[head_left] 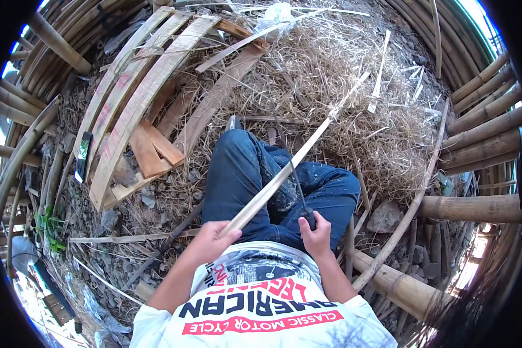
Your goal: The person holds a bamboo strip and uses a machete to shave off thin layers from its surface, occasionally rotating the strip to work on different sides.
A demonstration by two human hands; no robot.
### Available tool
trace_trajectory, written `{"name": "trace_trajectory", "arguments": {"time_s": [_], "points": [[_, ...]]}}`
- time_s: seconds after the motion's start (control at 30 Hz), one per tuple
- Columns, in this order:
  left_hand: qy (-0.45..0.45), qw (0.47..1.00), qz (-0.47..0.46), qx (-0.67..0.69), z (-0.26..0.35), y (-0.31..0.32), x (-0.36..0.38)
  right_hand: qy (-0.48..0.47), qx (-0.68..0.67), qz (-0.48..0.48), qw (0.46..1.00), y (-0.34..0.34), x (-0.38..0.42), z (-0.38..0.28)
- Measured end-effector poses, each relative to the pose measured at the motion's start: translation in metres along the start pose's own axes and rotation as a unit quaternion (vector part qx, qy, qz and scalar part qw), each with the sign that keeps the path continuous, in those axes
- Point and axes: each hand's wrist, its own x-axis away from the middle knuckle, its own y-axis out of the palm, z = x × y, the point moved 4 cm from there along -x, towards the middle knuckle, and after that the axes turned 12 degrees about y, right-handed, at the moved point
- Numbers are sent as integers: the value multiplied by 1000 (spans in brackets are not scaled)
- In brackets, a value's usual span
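Observation:
My left hand (213, 239) is closed around the near end of a long pale bamboo strip (272, 184). The strip slants up and to the right across my lap, with a frayed patch of fibres toward its far end. In my right hand (315, 233) is the dark handle of a knife (300, 188). Its thin, dark blade points away from me and meets the strip near the middle. Whether the edge is cutting into the bamboo cannot be made out. My crossed legs in blue jeans (233, 174), dusted with pale specks, lie beneath both.
Curly shavings (325, 87) cover the ground ahead. To the left lie curved wooden planks (151, 98), with a phone (83, 156) on them, and short boards (153, 152). Bamboo poles (481, 209) line the right side; others stand on the left. A stone (384, 217) is by my right knee.

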Motion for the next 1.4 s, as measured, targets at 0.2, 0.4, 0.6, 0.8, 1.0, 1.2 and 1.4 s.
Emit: {"name": "trace_trajectory", "arguments": {"time_s": [0.2, 0.4, 0.6, 0.8, 1.0, 1.2, 1.4], "points": [[44, 921, 28, 387, 41, -13, -5, -76, -155, -33, 984, 0, 16, -39], [56, 926, 21, 372, 69, 20, -5, -179, -27, -50, 982, -5, 22, -84], [92, 973, 79, 194, 69, 26, -6, -185, 48, -64, 980, -16, 21, -80], [98, 980, 63, 159, 78, 34, -3, -236, 89, 14, 967, -19, 20, -66], [85, 979, 45, 177, 74, 34, -6, -245, 82, 18, 966, -19, 10, -56], [102, 981, 32, 163, 88, 37, -7, -227, 39, -11, 973, -16, 17, -78], [89, 991, 35, 95, 91, 38, -8, -196, 70, 28, 978, -27, -6, -49]]}}
